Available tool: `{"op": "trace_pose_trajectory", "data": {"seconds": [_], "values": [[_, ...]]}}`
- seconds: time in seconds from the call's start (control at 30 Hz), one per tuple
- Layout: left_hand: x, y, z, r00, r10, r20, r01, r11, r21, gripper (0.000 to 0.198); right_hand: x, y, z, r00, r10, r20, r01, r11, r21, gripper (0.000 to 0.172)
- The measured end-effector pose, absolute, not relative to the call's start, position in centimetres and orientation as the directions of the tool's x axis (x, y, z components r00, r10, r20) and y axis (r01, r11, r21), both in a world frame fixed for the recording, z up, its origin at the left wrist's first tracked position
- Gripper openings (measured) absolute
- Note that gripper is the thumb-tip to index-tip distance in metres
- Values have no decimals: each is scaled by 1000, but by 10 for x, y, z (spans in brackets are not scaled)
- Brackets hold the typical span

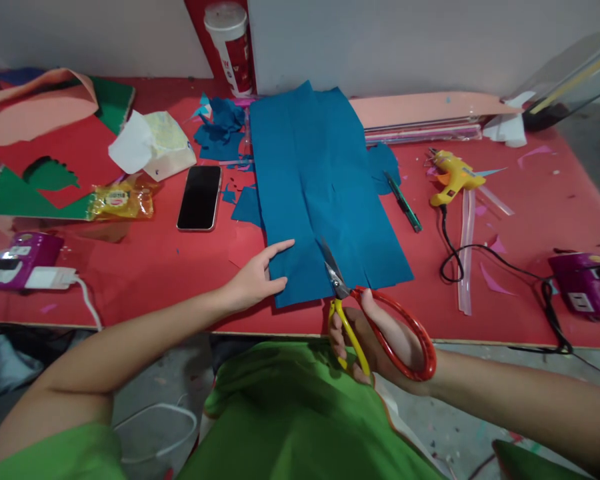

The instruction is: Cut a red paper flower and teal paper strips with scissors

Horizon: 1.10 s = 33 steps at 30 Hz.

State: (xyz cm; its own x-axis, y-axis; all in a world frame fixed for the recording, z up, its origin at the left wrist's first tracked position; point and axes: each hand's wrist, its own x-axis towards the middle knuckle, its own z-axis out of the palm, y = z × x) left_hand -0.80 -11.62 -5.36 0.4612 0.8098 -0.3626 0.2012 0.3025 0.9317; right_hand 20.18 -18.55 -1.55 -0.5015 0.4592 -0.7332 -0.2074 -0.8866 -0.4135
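A large blue sheet (305, 167), felt or thick paper, lies on the red table (200, 273) in front of me, with a long slit running up from its near edge. My left hand (255, 280) rests on the sheet's near left edge, thumb and index finger spread apart. In my right hand (365, 333) are scissors (337, 283) with one red and one yellow handle. Their blades point away from me at the slit, between the two parts of the sheet; how much of the lower blade is under the sheet is hidden.
Left of the sheet lie a phone (199, 198), blue scraps (223, 127) and a yellow wrapper (123, 201). To the right are a green pen-like cutter (403, 202), a yellow glue gun (455, 179) with its cord, and clear glue sticks (466, 253). A paper cup (231, 53) stands behind.
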Motion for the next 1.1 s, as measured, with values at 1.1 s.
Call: {"op": "trace_pose_trajectory", "data": {"seconds": [1.1], "values": [[-3,-124,-50,505,783,-364,145,339,930,63,197,-181,-10,-427,357,-831,-150,-934,-324,53]]}}
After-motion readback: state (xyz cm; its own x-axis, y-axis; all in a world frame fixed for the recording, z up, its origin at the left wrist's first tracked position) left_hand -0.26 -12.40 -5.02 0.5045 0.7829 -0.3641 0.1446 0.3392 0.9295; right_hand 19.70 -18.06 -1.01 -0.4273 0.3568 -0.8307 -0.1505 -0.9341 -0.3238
